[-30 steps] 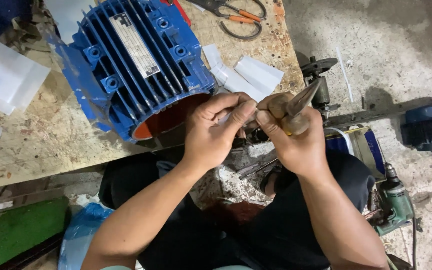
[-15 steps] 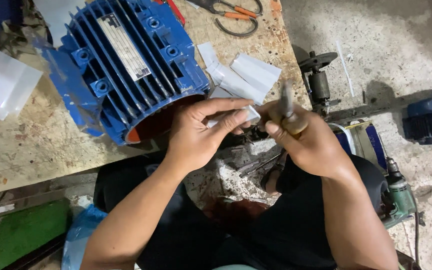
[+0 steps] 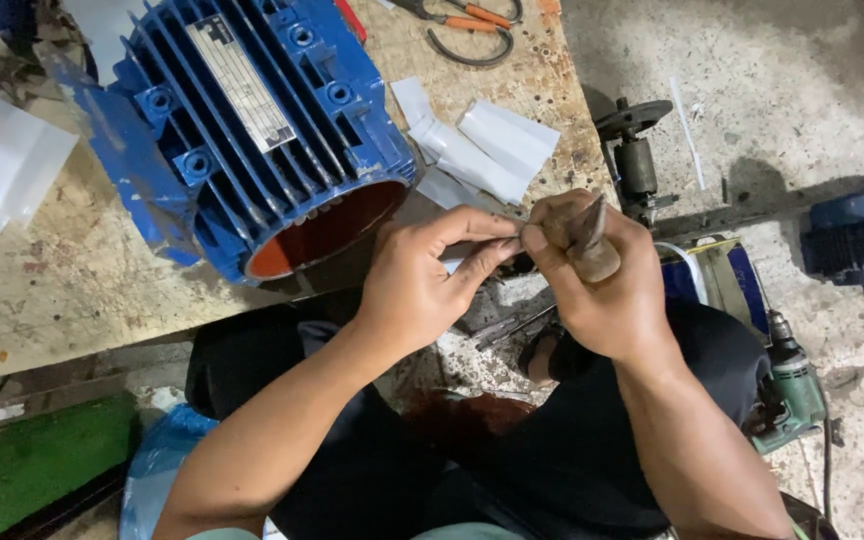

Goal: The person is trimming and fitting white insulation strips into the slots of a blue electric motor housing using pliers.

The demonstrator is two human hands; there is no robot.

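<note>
On a worn, stained wooden surface [image 3: 72,300] above a concrete floor [image 3: 752,90], one blue motor housing [image 3: 242,130] lies beside white paper slips [image 3: 482,150], as the left hand [image 3: 422,280] pinches one strip [image 3: 492,243] and the right hand [image 3: 602,280] grips one wooden-handled tool [image 3: 587,240].

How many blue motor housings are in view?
2: a big finned blue housing on the workbench, and a smaller blue motor on the floor at right. Others may be hidden.

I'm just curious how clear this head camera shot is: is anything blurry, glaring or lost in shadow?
Head view: the left hand and right hand look fairly sharp under even light; the blue motor housing bulges slightly from lens distortion; the white sheet at left is washed out; the lap below is dark.
</note>
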